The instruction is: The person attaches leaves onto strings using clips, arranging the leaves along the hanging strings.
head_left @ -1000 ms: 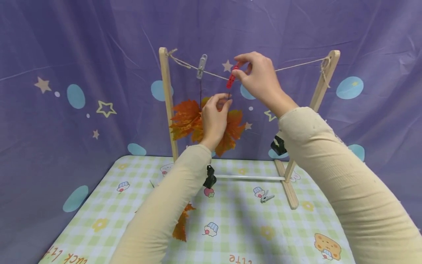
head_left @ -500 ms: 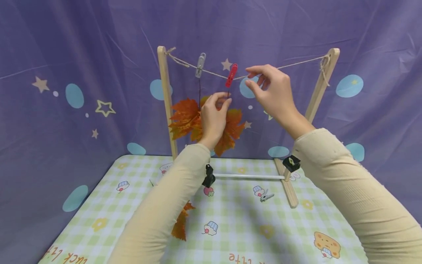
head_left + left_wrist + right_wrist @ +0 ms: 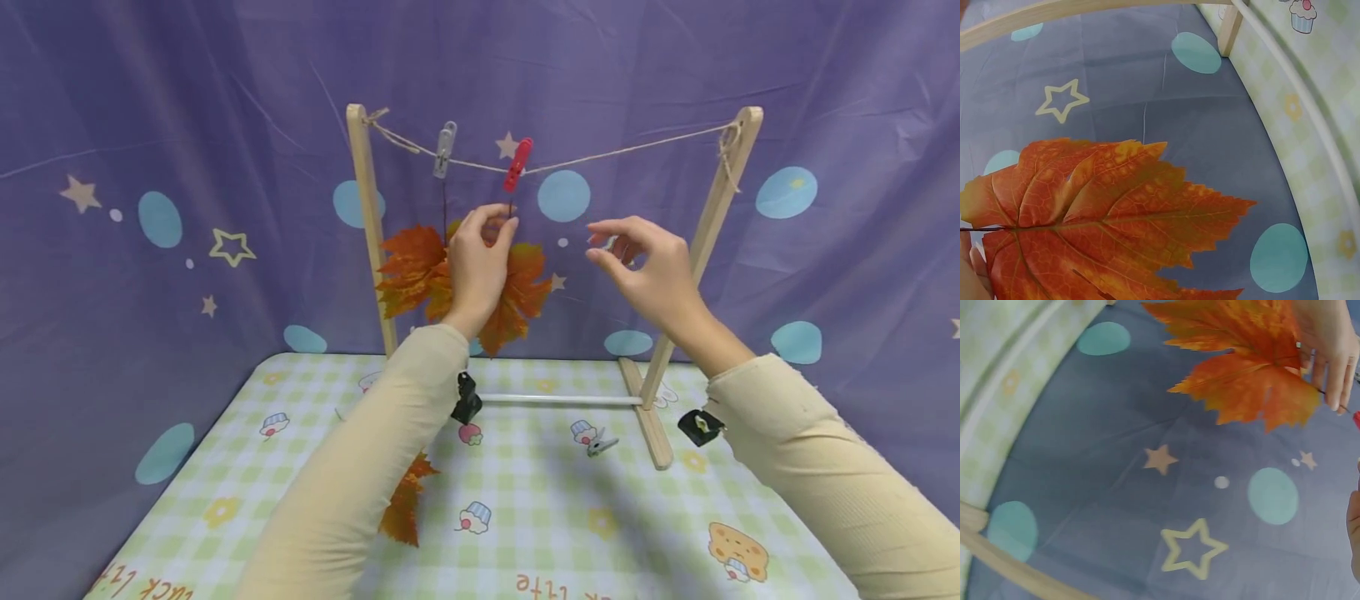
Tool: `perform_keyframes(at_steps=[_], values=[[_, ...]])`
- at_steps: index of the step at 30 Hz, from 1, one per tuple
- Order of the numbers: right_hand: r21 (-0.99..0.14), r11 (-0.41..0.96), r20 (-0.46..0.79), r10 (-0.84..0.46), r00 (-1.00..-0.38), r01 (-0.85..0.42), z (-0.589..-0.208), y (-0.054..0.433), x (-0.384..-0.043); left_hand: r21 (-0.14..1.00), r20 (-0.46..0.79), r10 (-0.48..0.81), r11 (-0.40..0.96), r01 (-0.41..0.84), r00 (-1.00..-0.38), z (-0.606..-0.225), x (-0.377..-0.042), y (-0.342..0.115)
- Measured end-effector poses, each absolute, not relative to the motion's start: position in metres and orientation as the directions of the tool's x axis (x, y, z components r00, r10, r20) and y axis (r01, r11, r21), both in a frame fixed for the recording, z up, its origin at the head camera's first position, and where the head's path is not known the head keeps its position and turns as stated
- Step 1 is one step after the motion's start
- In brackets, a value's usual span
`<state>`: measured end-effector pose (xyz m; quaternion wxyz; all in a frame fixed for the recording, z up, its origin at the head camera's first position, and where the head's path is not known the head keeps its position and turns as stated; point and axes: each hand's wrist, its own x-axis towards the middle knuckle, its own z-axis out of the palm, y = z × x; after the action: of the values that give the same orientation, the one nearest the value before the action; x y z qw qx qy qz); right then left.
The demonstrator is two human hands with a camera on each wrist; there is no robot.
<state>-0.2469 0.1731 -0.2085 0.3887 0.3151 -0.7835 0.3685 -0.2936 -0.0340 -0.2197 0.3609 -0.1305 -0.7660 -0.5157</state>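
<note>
My left hand (image 3: pixel 480 262) pinches the thin stem of an orange maple leaf (image 3: pixel 525 292) just below a red clothespin (image 3: pixel 518 165). That clothespin sits on a sagging string (image 3: pixel 622 152), with the stem's top at its lower end. To its left, a grey clothespin (image 3: pixel 445 150) on the string holds a second maple leaf (image 3: pixel 412 267), partly behind my left hand. In the left wrist view a leaf (image 3: pixel 1104 219) fills the lower left. My right hand (image 3: pixel 652 262) is off to the right, below the string, fingers loosely bent with nothing between them.
A wooden frame (image 3: pixel 712 217) carries the string between its two posts, with a white rod (image 3: pixel 562 400) low across it. On the checked tablecloth lie a loose grey clothespin (image 3: pixel 600 443) and another leaf (image 3: pixel 402 508), partly covered by my left sleeve. A purple curtain (image 3: pixel 645 67) hangs behind.
My right hand has let go of the red clothespin and moved down and right. The clothespin stays on the string. My left hand keeps its pinch on the stem.
</note>
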Motion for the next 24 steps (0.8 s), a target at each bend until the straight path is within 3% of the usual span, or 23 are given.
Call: perform_keyframes(at_steps=[9,24], values=[[-0.367,0.583,0.731,-0.301,-0.613,-0.725,-0.255,0.189,-0.233,0.734,0.640,-0.152,0.411,0.541,-0.753,-0.215,-0.289,-0.036],[-0.498,0.591,0.585,-0.312,-0.749,-0.635,-0.336,0.205,-0.216,0.754,0.608,-0.094,0.382,0.535,-0.789,-0.210,-0.285,-0.040]])
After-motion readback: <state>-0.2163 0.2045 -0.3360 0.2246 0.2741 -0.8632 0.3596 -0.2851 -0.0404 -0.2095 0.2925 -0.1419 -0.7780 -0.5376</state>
